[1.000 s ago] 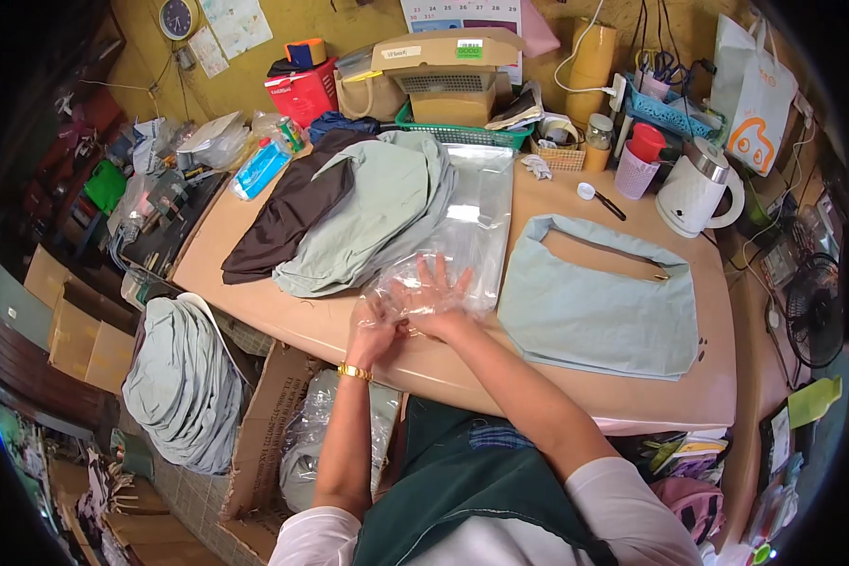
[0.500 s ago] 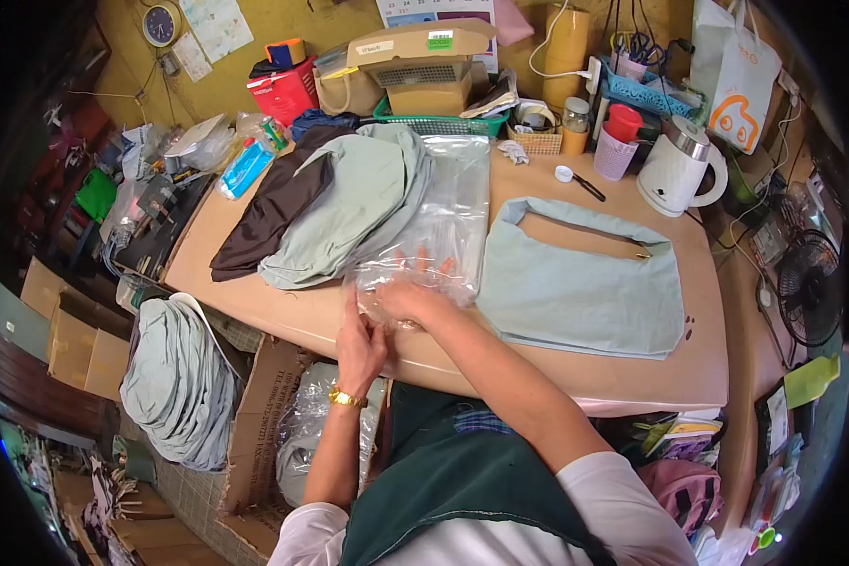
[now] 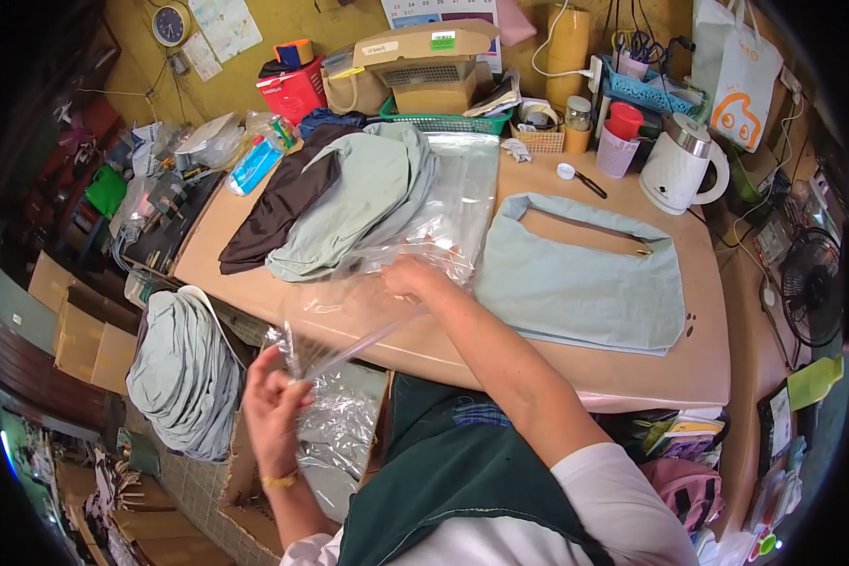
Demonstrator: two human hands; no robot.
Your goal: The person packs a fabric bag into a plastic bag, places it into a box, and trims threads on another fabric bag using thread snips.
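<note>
My left hand (image 3: 275, 401) pinches the edge of a clear plastic bag (image 3: 349, 300) beyond the table's front edge. The film stretches taut from there to my right hand (image 3: 417, 274), which lies over the stack of clear plastic bags (image 3: 467, 179). Fingers of my right hand show through the film, stretched out and partly blurred by glare. Left of the stack, pale grey-green fabric (image 3: 349, 193) overlaps it, with dark brown fabric (image 3: 278, 212) alongside. A pale blue fabric bag (image 3: 585, 297) lies flat to the right of my right hand.
A white kettle (image 3: 681, 165), a pink cup (image 3: 616, 154) and a black-handled scoop (image 3: 590, 184) stand or lie at the back right. Below the table are a cardboard box (image 3: 241, 472) holding plastic-wrapped items and a heap of grey-green fabric (image 3: 181, 373). A cardboard carton (image 3: 429, 71) sits at the back.
My left hand has moved left and toward me, drawing the plastic bag's edge out past the table. My right hand has shifted slightly away from me and stays at the film.
</note>
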